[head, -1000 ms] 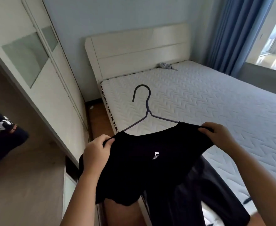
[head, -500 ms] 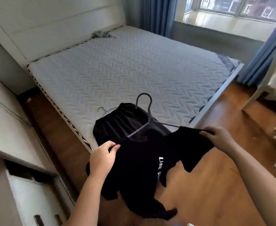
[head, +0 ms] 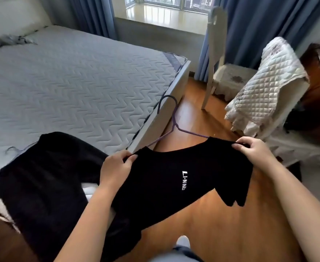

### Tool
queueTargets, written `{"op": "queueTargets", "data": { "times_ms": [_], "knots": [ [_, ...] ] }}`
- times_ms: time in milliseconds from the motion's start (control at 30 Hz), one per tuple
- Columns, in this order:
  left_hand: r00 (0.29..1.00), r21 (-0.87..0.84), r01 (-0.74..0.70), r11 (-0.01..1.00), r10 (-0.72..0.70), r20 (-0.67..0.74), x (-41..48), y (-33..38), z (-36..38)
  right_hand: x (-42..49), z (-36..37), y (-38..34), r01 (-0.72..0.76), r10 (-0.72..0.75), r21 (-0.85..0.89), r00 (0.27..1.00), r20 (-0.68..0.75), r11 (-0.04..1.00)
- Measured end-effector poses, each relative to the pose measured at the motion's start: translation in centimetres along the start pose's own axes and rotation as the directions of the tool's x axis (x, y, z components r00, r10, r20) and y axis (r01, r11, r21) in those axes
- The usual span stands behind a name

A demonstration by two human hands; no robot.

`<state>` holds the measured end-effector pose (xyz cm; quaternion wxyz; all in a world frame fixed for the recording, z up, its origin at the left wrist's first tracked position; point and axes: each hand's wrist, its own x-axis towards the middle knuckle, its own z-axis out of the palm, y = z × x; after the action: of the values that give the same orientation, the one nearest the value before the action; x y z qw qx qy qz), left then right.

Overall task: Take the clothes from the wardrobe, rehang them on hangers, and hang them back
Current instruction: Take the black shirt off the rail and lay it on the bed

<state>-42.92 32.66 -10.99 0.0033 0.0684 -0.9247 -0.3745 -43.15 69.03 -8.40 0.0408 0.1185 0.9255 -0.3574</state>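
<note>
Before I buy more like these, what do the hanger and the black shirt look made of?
Hanger: thin wire, likely metal with a matte purplish coating, given its slim twisted neck. Black shirt: soft matte fabric, drapes limply; fibre unclear.

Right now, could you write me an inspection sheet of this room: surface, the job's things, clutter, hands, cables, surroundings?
Surface: bare quilted mattress, with wood floor beside it.
Job's things: black T-shirt on a hanger, its hook free; a second dark garment lies on the mattress corner.
Clutter: grey cloth at the bed's head.
Hands: left hand and right hand each pinch a shoulder of the T-shirt.
Cables: nothing seen.
Surroundings: quilted cover draped over a chair, blue curtains, window.
</note>
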Motion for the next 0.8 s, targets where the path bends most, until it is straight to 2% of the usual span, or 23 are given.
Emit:
{"op": "queueTargets", "data": {
  "times_ms": [133,300,433,567,800],
  "knots": [
    [0.999,-0.007,0.017,1.000,-0.017,0.039,2.0,4.0,3.1,3.1,-3.2,2.7,-0.021,0.021,0.011,1.000,0.000,1.000],
    [0.990,-0.053,0.118,0.992,-0.114,0.079,5.4,4.6,4.9,9.8,-3.5,2.8,0.023,-0.023,-0.007,0.999,0.040,1.000],
    [0.976,-0.106,0.213,0.971,-0.207,0.062,9.9,3.4,5.3,16.7,-2.0,0.8,0.080,-0.076,-0.033,0.993,0.095,0.996],
    [0.957,-0.150,0.289,0.945,-0.286,0.042,16.3,1.8,6.4,25.0,0.1,-2.1,0.145,-0.120,-0.131,0.976,0.184,0.981],
    [0.910,-0.126,0.411,0.903,-0.415,-0.008,26.5,-0.9,6.2,37.7,5.1,-7.5,0.213,-0.105,-0.268,0.925,0.366,0.940]
  ]
}}
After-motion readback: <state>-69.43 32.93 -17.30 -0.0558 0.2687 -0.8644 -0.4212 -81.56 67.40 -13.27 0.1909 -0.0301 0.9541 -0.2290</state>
